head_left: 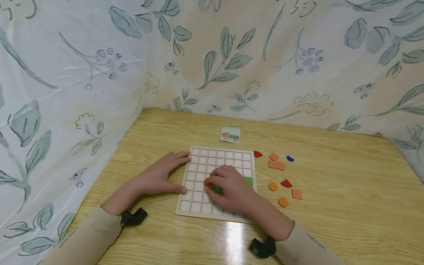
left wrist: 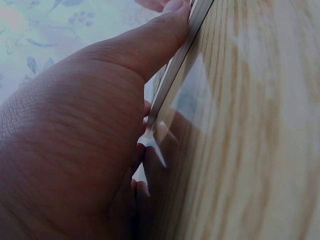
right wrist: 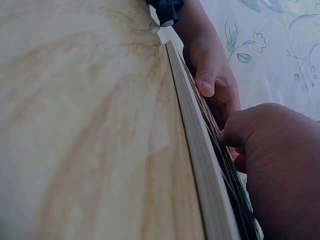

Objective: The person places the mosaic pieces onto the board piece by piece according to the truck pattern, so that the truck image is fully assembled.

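A pale wooden grid board [head_left: 193,215] with square cells lies on the table. My left hand [head_left: 159,176] is spread along its left side, fingertips at the upper rim and thumb lower down; in the left wrist view the thumb [left wrist: 160,37] lies against the board's edge. Over the middle of the grid, my right hand [head_left: 233,189] pinches an orange square tile [head_left: 207,187] between thumb and curled fingers, low at a cell. Just right of that tile shows a green piece [head_left: 218,188], partly covered by the hand. More green [head_left: 248,181] appears near the right rim.
Right of the board lie loose orange squares [head_left: 297,194], orange discs [head_left: 283,202], red quarter-circle pieces [head_left: 286,183] and a blue half-circle [head_left: 290,158]. Behind the board is a small printed picture card [head_left: 230,135]. Floral fabric [head_left: 212,55] hangs around the wooden table [head_left: 347,176].
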Demonstrator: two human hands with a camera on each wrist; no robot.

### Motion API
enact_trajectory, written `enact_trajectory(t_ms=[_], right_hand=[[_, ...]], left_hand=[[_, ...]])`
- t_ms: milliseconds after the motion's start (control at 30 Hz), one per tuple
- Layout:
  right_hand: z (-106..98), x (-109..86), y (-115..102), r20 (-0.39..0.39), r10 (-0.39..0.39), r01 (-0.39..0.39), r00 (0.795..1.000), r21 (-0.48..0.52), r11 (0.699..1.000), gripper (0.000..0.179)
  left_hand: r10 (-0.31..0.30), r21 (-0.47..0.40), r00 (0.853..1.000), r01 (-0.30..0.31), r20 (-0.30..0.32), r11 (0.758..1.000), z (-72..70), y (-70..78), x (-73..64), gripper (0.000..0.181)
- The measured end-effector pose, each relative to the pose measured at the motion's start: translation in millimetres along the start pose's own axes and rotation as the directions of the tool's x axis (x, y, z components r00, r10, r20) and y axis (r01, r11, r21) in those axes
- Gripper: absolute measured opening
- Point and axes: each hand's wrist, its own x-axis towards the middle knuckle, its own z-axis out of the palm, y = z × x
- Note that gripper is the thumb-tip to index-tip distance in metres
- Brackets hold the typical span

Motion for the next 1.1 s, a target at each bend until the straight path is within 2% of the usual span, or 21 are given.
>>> enact_trajectory(t_ms=[333, 600, 800, 1000, 1100], right_hand=[[1, -0.2, 1, -0.034, -0.021, 0.021, 0.999, -0.001, 1.0, 0.007], [-2, -1.3, 3, -0.093, -0.027, 0.028, 0.995, 0.013, 1.0, 0.013], [-12, -5.2, 9, -0.093, 0.034, -0.034, 0.995, -0.006, 0.999, 0.016], [-25, -13.0, 19, -0.085, 0.116, -0.118, 0.99, -0.02, 0.993, 0.019], [-30, -15.9, 24, -0.093, 0.134, -0.137, 0.987, -0.034, 0.99, 0.022]], left_hand=[[0.004, 0.006, 1.0, -0.004, -0.007, 1.0, 1.0, -1.9, 0.4, 0.107], [0.005, 0.01, 1.0, -0.005, -0.008, 1.0, 0.8, -3.0, -0.2, 0.107], [-0.023, 0.004, 1.0, 0.023, 0.009, 1.0, -1.0, -3.4, -2.4, 0.108], [-0.005, 0.0, 1.0, 0.005, 0.006, 1.0, -0.4, -2.5, -1.4, 0.108], [-0.005, 0.003, 1.0, 0.005, 0.003, 1.0, -0.1, -2.5, -0.4, 0.108]])
